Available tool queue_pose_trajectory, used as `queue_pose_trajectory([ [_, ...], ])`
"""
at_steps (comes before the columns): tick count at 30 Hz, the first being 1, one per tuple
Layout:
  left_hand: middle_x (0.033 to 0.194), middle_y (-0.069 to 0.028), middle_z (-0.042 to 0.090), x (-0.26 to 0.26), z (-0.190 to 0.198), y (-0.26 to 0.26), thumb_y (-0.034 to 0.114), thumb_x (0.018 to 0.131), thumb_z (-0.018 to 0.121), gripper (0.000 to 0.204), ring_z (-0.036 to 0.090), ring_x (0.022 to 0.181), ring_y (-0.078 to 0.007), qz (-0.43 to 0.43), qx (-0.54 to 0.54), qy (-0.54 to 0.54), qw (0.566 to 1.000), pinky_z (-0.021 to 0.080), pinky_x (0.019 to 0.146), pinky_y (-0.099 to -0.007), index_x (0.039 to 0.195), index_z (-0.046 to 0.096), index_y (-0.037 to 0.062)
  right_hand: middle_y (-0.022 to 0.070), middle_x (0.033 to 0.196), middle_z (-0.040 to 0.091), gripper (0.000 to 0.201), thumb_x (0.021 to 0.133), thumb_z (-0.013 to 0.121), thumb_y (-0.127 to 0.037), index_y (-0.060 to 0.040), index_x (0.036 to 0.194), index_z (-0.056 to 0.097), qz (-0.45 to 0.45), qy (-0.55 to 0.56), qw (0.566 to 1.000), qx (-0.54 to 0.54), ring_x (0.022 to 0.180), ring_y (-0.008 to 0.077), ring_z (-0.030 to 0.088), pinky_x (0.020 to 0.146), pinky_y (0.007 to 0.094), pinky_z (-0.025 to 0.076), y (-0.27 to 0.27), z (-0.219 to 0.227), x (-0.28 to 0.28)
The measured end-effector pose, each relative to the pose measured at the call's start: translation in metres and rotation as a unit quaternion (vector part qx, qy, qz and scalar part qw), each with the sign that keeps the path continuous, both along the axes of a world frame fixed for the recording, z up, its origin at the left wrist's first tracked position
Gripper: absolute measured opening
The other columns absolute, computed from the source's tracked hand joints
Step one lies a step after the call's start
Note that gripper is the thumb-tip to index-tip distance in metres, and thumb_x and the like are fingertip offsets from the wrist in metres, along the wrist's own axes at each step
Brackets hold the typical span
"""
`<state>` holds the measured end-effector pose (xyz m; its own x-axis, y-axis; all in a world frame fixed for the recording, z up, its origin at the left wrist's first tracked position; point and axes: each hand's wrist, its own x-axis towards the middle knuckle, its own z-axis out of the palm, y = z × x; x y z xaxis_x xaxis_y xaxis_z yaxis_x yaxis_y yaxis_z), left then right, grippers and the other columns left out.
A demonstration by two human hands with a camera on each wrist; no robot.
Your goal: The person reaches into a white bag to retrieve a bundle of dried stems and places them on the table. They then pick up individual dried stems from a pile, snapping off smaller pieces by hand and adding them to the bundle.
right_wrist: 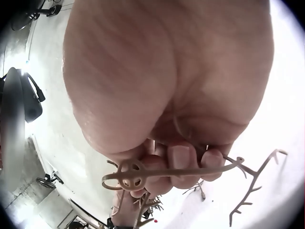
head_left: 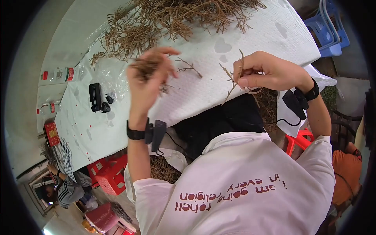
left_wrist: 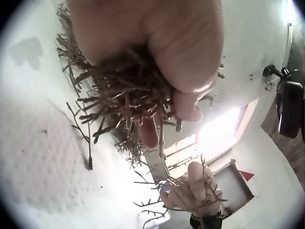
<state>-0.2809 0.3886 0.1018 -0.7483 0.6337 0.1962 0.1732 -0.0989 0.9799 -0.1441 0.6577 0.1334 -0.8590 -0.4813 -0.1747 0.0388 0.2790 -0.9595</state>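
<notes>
My left hand [head_left: 140,92] grips a bunch of thin brown twigs [left_wrist: 126,88] over the white table, its outline blurred in the head view. Cut ends of the bunch poke out between palm and fingers in the left wrist view. My right hand [head_left: 270,72], with curled fingers, pinches a few branched twigs [right_wrist: 251,188] near the table's front edge. Across those fingertips lies a tan strip [right_wrist: 190,172] with a loop and a pierced round piece at one end. A single forked twig [head_left: 190,69] lies on the table between the hands.
A large pile of twigs [head_left: 176,19] covers the table's far side. Plastic bottles [head_left: 58,74], a black case [head_left: 94,97] and clear plastic wrap [head_left: 111,80] stand to the left. Red stools [head_left: 111,176] and white bags of twigs [head_left: 166,170] are below the edge.
</notes>
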Motion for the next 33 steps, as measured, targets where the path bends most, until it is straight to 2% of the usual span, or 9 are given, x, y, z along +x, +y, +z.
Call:
queue_pose_trajectory([
  [5,0.093,-0.01,0.072,0.024,0.017,0.026,0.004,0.094,0.067,0.005,0.068,0.071,-0.0109,-0.187,-0.022,-0.116,0.975,0.049,0.056,-0.0231,0.095,0.068,-0.0012,0.007,0.077,0.064,0.015,0.096,0.064,-0.009,0.0059,0.095,0.065,-0.001,0.051,0.999,0.018,0.068,0.0119,0.056,0.06,0.0267,0.043,-0.01,0.0,-0.009],
  [14,0.08,-0.0016,0.067,0.028,0.001,0.024,0.006,0.09,0.073,0.013,0.062,0.068,-0.01,-0.265,-0.113,-0.195,0.937,0.049,0.061,-0.0251,0.092,0.065,-0.0041,0.007,0.073,0.064,0.021,0.095,0.067,-0.014,0.0069,0.095,0.066,-0.015,0.035,0.991,0.125,0.064,0.0122,0.052,0.06,0.0278,0.043,-0.006,0.012,-0.01],
  [17,0.075,-0.0049,0.066,0.031,-0.004,0.022,0.002,0.086,0.074,0.012,0.06,0.066,-0.0103,-0.173,-0.143,-0.107,0.969,0.047,0.06,-0.026,0.09,0.064,-0.003,0.0071,0.071,0.063,0.021,0.095,0.067,-0.014,0.0065,0.094,0.066,-0.006,0.043,0.997,0.06,0.063,0.0123,0.052,0.058,0.0294,0.043,-0.003,0.003,-0.01],
  [19,0.074,-0.0068,0.065,0.032,-0.002,0.02,0.0,0.084,0.074,0.013,0.06,0.066,-0.0121,-0.198,-0.168,-0.038,0.965,0.047,0.061,-0.0266,0.091,0.064,-0.0027,0.0074,0.071,0.063,0.021,0.095,0.067,-0.015,0.0061,0.093,0.066,0.013,0.02,0.996,0.083,0.063,0.0122,0.052,0.058,0.0293,0.043,-0.002,0.006,-0.008],
  [22,0.072,-0.0107,0.062,0.032,0.013,0.007,-0.004,0.08,0.074,0.016,0.06,0.065,-0.0157,-0.246,-0.215,0.1,0.94,0.047,0.061,-0.0279,0.091,0.063,-0.0022,0.008,0.071,0.063,0.022,0.095,0.067,-0.017,0.0051,0.091,0.067,0.049,-0.028,0.991,0.124,0.062,0.0119,0.052,0.058,0.0291,0.043,0.005,0.013,-0.004],
  [24,0.073,-0.0169,0.061,0.028,0.026,-0.01,-0.009,0.075,0.069,0.021,0.061,0.065,-0.0228,-0.185,-0.368,0.272,0.87,0.047,0.062,-0.0295,0.093,0.062,-0.002,0.0072,0.073,0.065,0.025,0.098,0.064,-0.02,0.004,0.093,0.067,0.067,-0.033,0.985,0.154,0.066,0.0121,0.055,0.06,0.0283,0.045,0.038,0.014,0.001],
  [26,0.075,-0.0177,0.062,0.016,0.024,-0.038,-0.01,0.074,0.068,0.022,0.061,0.067,-0.0273,-0.15,-0.355,0.19,0.903,0.048,0.064,-0.0311,0.094,0.062,-0.0024,0.0067,0.075,0.065,0.026,0.099,0.062,-0.022,0.0035,0.095,0.067,0.07,-0.037,0.982,0.174,0.067,0.0123,0.057,0.061,0.0279,0.045,0.055,0.012,-0.001],
  [29,0.078,-0.0183,0.063,0.012,0.01,-0.032,-0.011,0.072,0.066,0.026,0.062,0.07,-0.0334,-0.105,-0.305,0.123,0.939,0.049,0.066,-0.0335,0.096,0.063,-0.0024,0.0059,0.087,0.07,0.035,0.105,0.053,-0.03,0.0017,0.107,0.066,-0.236,-0.078,0.967,-0.053,0.076,0.0133,0.062,0.068,0.0266,0.049,0.063,-0.007,0.001],
  [33,0.085,-0.0172,0.064,0.008,-0.002,-0.022,-0.012,0.071,0.065,0.031,0.062,0.076,-0.0375,-0.069,-0.262,0.189,0.944,0.05,0.068,-0.0361,0.1,0.065,-0.0012,0.0081,0.109,0.069,0.046,0.108,0.04,-0.038,0.0005,0.124,0.06,-0.23,-0.104,0.951,-0.181,0.087,0.0172,0.066,0.076,0.0274,0.051,0.048,-0.012,-0.01],
])
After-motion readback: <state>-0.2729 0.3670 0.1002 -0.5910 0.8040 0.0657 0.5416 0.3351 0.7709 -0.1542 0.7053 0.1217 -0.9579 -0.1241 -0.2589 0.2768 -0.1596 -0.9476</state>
